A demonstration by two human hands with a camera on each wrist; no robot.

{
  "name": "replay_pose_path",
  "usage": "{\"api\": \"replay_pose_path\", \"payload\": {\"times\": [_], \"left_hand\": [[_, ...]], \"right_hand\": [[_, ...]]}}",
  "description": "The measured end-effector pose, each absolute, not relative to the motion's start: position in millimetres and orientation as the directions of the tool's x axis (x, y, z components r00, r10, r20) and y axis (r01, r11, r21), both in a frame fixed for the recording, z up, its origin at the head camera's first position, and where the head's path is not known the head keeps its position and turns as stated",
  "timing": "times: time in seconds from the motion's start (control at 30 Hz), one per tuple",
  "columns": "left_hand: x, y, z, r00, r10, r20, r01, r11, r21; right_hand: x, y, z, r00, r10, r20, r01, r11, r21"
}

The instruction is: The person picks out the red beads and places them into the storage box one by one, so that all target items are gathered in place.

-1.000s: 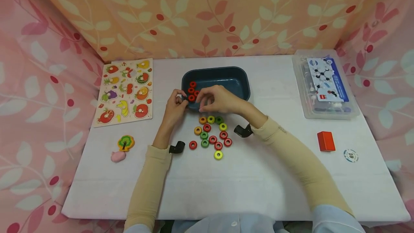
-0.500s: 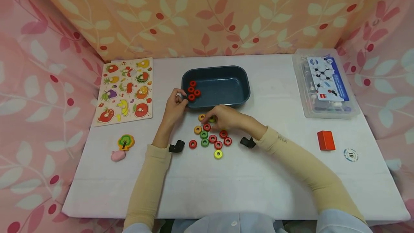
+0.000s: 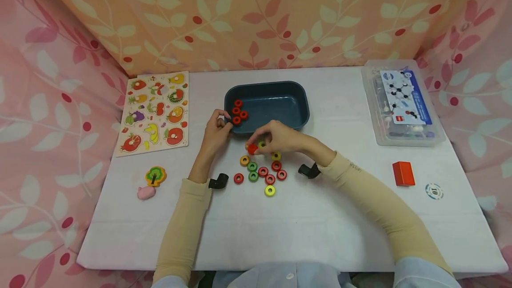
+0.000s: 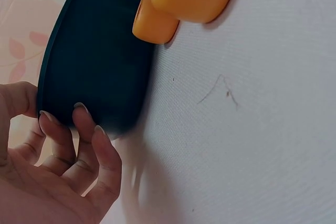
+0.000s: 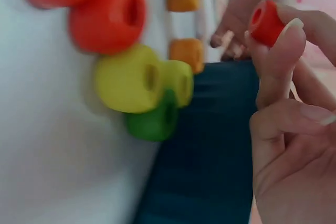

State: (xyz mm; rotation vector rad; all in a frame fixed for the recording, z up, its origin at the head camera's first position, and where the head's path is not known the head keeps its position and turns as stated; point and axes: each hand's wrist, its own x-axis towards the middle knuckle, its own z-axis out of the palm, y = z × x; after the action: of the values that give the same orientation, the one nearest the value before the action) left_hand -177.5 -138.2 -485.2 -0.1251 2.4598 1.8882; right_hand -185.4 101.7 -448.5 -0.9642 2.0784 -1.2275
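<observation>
My left hand (image 3: pixel 217 131) holds the near left corner of a dark blue tray (image 3: pixel 276 106); in the left wrist view its thumb and fingers are on the tray's rim and wall. Several red ring beads (image 3: pixel 236 110) lie at the tray's left end. A red ring bead (image 5: pixel 266 23) is pinched between thumb and fingertip of my right hand (image 3: pixel 282 138), just in front of the tray. Below that hand several loose beads lie on the cloth: red (image 3: pixel 262 172), green (image 3: pixel 253 176), yellow (image 3: pixel 270 190) and orange (image 3: pixel 245 160). The right hand partly covers the nearest ones.
A fruit puzzle board (image 3: pixel 154 112) lies at the back left, with a tree piece (image 3: pixel 155 176) and a pink piece (image 3: pixel 146 192) in front. On the right are a clear plastic case (image 3: pixel 402 103), a red block (image 3: pixel 403 174) and a round chip (image 3: pixel 434 192).
My right hand moved from over the tray down to the loose beads, took a red one and has lifted it slightly toward the tray. The left hand has stayed in place.
</observation>
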Motion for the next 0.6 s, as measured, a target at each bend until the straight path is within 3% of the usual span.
{"api": "replay_pose_path", "payload": {"times": [0.2, 0.37, 0.6], "left_hand": [[-178, -138, -485, -0.997, -0.039, -0.072, -0.08, 0.263, 0.962], [-178, -138, -485, -0.995, -0.047, -0.083, -0.092, 0.263, 0.96], [-177, -138, -486, -0.995, -0.04, -0.092, -0.099, 0.265, 0.959]], "right_hand": [[-201, 104, -441, -0.693, -0.721, -0.002, -0.262, 0.254, -0.931], [-217, 103, -448, -0.799, -0.6, 0.052, -0.305, 0.33, -0.893], [-237, 94, -466, -0.849, -0.529, 0.002, -0.305, 0.487, -0.818]]}}
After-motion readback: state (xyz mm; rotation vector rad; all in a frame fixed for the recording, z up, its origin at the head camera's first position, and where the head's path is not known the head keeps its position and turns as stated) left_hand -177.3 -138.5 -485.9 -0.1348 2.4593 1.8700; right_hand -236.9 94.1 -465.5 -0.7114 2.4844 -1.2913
